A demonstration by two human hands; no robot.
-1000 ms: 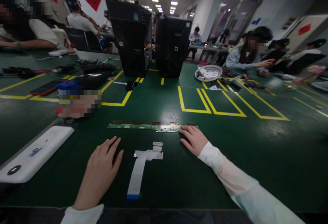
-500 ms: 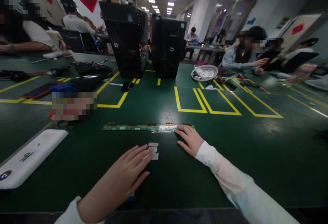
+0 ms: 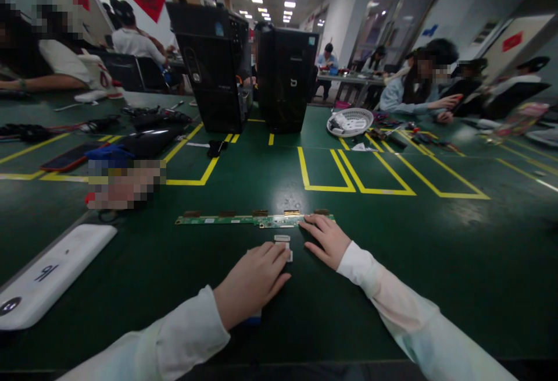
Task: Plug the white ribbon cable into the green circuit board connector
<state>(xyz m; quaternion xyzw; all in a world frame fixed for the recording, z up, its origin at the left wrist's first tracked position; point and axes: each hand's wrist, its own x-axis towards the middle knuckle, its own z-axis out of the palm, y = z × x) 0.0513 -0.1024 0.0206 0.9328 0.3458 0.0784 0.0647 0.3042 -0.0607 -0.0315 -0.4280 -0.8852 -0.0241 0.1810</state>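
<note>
A long, thin green circuit board (image 3: pixel 235 220) lies crosswise on the table, with several brown tabs along its far edge. The fingertips of my right hand (image 3: pixel 326 240) rest on the board's right part, the fingers stretched out and the thumb apart. My left hand (image 3: pixel 253 279) is just short of the board, fingers bent over a flat ribbon cable (image 3: pixel 282 239) with a white connector end. The white end sticks out past the fingertips, apart from the board. A blue part shows beneath the left palm; the stretch between is hidden.
At left lies a white elongated case (image 3: pixel 56 276) marked 16, behind it a blurred-out item (image 3: pixel 126 186). Two black computer towers (image 3: pixel 281 78) stand at the back, a white basket (image 3: pixel 350 122) to their right. Yellow tape (image 3: pixel 326 188) marks the green table. Several people sit around.
My left hand has moved right and away from me, and the ribbon cable's white end has come with it, closer to the board. My right hand stays on the board.
</note>
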